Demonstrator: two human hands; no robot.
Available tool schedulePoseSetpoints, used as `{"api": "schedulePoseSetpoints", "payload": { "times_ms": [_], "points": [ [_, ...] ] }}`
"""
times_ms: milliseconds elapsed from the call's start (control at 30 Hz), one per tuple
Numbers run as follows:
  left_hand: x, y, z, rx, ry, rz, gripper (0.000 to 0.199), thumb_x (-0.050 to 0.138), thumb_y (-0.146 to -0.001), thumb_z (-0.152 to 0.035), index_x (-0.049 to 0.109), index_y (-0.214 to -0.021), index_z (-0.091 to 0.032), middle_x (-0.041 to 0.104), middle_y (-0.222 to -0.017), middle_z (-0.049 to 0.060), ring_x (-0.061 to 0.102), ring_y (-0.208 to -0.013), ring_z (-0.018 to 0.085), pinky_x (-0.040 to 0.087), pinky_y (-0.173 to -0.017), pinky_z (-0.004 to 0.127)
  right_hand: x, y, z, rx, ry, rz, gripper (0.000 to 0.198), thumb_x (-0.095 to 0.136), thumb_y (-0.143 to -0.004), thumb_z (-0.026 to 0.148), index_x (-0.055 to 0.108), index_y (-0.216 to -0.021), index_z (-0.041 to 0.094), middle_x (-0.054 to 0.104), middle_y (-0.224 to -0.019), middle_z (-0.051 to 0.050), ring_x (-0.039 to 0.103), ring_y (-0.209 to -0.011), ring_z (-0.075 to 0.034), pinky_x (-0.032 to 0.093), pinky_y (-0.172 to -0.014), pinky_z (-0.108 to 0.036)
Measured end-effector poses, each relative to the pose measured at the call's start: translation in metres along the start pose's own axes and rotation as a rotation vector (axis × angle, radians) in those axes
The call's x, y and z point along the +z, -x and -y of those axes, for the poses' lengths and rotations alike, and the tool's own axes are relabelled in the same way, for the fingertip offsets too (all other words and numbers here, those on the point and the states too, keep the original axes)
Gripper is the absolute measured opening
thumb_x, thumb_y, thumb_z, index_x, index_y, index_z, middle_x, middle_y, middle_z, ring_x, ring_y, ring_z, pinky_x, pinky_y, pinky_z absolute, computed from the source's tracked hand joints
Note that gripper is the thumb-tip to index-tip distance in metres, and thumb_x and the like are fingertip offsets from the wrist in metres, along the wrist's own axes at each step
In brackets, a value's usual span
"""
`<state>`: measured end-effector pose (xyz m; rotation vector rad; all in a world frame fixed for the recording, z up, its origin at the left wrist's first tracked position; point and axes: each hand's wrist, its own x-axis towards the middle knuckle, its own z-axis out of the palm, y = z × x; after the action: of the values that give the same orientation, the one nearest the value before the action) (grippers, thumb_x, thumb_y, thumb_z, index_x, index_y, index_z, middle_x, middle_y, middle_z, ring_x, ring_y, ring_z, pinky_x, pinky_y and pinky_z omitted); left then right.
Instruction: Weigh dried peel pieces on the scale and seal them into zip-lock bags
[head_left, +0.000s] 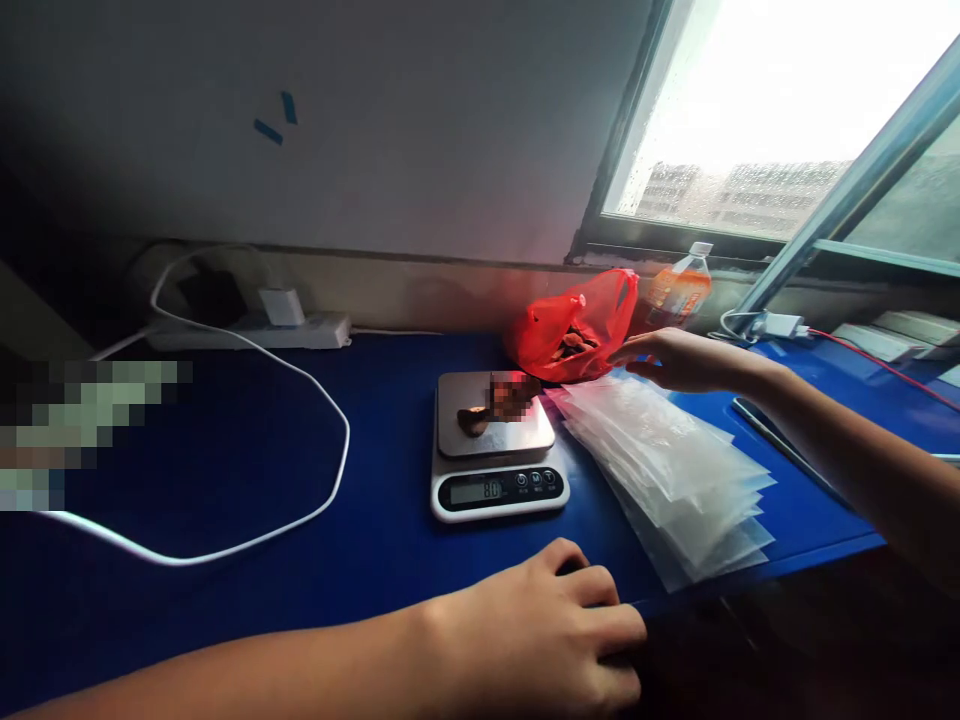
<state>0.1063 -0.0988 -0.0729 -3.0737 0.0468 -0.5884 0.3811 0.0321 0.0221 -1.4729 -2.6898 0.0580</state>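
Observation:
My left hand (551,620) is at the front edge of the blue table, palm down. Its fingers are loosely bent and apart, with nothing visible in them. My right hand (671,360) reaches to the right side of a red plastic bag (619,310), its fingers stretched out at the bag's rim and the thumb apart below. Dark brown dried pieces (574,345) lie inside the bag. Between the hands stands a kitchen scale (499,495), its display showing about 8.0. More brown pieces (472,420) rest on its metal plate, partly blurred out.
A fanned stack of clear plastic bags (675,470) lies right of the scale. Behind are an orange drink bottle (682,285) and a window. A white cable (345,440) loops across the left from a power strip (322,332). A phone-like slab (780,440) lies beneath my right forearm.

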Motion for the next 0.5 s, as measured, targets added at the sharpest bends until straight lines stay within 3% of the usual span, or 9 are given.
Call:
{"api": "schedulePoseSetpoints", "payload": {
  "times_ms": [100, 233, 433, 500],
  "points": [
    [-0.003, -0.001, -0.001, -0.009, -0.004, 0.013, 0.015, 0.058, -0.095, -0.021, 0.067, -0.083, -0.02, 0.063, -0.093, 0.001, 0.055, -0.086, 0.018, 0.046, -0.082, 0.037, 0.008, -0.008, -0.017, -0.037, -0.173, 0.111, 0.035, 0.051, -0.091, 0.011, 0.072, -0.119, 0.017, 0.074, -0.114, -0.01, 0.071, -0.099, -0.017, 0.053, -0.086, -0.026],
    [-0.007, -0.001, -0.001, -0.005, 0.019, 0.059, 0.013, 0.058, -0.095, -0.019, 0.066, -0.084, -0.019, 0.063, -0.095, 0.002, 0.055, -0.087, 0.018, 0.045, -0.082, 0.037, 0.016, -0.018, -0.016, -0.146, -0.171, 0.094, 0.034, 0.06, -0.088, 0.018, 0.07, -0.121, 0.02, 0.073, -0.116, -0.007, 0.069, -0.103, -0.02, 0.054, -0.091, -0.032],
    [-0.008, -0.002, 0.001, 0.046, 0.001, 0.065, 0.013, 0.059, -0.092, -0.017, 0.063, -0.08, -0.019, 0.063, -0.094, 0.003, 0.057, -0.088, 0.018, 0.045, -0.078, 0.036, 0.019, -0.026, -0.001, -0.169, 0.041, 0.137, 0.021, 0.06, -0.08, 0.007, 0.074, -0.092, 0.017, 0.073, -0.086, -0.004, 0.064, -0.073, -0.015, 0.051, -0.068, -0.027],
    [-0.015, -0.002, 0.004, 0.093, -0.019, 0.046, 0.014, 0.058, -0.092, -0.015, 0.063, -0.079, -0.019, 0.064, -0.088, 0.001, 0.057, -0.082, 0.016, 0.046, -0.076, 0.034, 0.015, -0.028, 0.0, -0.163, 0.079, 0.064, 0.018, 0.061, -0.078, 0.006, 0.073, -0.084, 0.017, 0.072, -0.081, -0.003, 0.062, -0.069, -0.013, 0.048, -0.064, -0.025]
  ]
}}
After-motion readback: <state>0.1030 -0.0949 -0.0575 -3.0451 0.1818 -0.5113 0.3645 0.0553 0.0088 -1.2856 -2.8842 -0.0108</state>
